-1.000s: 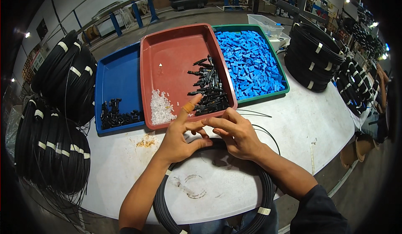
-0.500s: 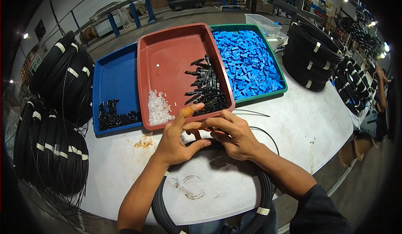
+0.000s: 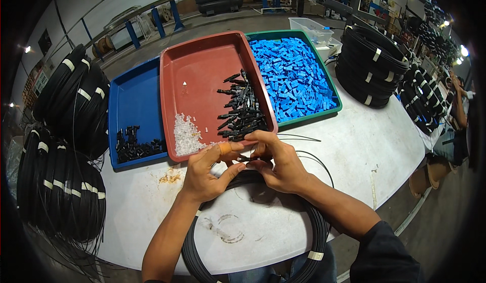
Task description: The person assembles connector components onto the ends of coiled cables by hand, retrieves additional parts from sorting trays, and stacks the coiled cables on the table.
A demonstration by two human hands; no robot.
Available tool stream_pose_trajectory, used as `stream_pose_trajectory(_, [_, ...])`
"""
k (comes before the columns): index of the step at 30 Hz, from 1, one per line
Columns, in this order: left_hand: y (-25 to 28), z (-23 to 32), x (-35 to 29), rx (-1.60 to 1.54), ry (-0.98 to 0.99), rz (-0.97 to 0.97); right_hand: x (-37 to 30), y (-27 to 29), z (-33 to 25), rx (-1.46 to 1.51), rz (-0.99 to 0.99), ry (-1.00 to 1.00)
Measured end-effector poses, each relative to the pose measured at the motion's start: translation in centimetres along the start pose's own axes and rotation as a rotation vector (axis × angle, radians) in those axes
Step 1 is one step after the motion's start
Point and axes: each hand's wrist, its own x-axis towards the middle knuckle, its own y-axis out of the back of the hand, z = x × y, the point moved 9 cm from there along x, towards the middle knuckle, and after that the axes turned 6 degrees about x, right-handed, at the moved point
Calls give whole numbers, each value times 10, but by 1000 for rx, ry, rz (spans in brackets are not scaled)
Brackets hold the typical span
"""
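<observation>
Two hands of yours meet in the head view, fingertips almost together, over the far edge of a black coil (image 3: pixel 319 227) on the white table (image 3: pixel 374 151). Your right hand (image 3: pixel 283 166) is closed in a pinch, thumb against fingers, on a small black part (image 3: pixel 246 159). Your left hand (image 3: pixel 206 174) is curled, its thumb and fingers nearly meeting at the part's other end; you have an orange band (image 3: pixel 225 148) round one finger. Whether the left fingers grip the part or only steady it, I cannot tell. The part sits between both hands, just off the near rim of the red tray (image 3: pixel 202 55).

As far as I can judge, you are midway through handling this one piece: it is in your fingers, not set down. Whether it is joined to the coil's cable is hidden. Two thin cable ends (image 3: pixel 301 137) lie on the table beyond your right hand.

Plenty seems left to work through. The red tray holds black connectors (image 3: pixel 243 106) and white bits (image 3: pixel 186 136); the blue tray (image 3: pixel 134 90) holds a small heap of black pieces (image 3: pixel 134 146); the green tray (image 3: pixel 310 117) is full of blue clips (image 3: pixel 291 75).
</observation>
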Motion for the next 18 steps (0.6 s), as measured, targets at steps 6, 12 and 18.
stream_pose_trajectory(6, [8,11,4,156,-86,73,2,5,-6,-194,37,106])
stream_pose_trajectory(12, [12,-8,-5,116,14,102,1,7,5,-264,55,123])
stream_pose_trajectory(18, [14,-18,-3,-106,150,116,1,-2,8,-151,-51,127])
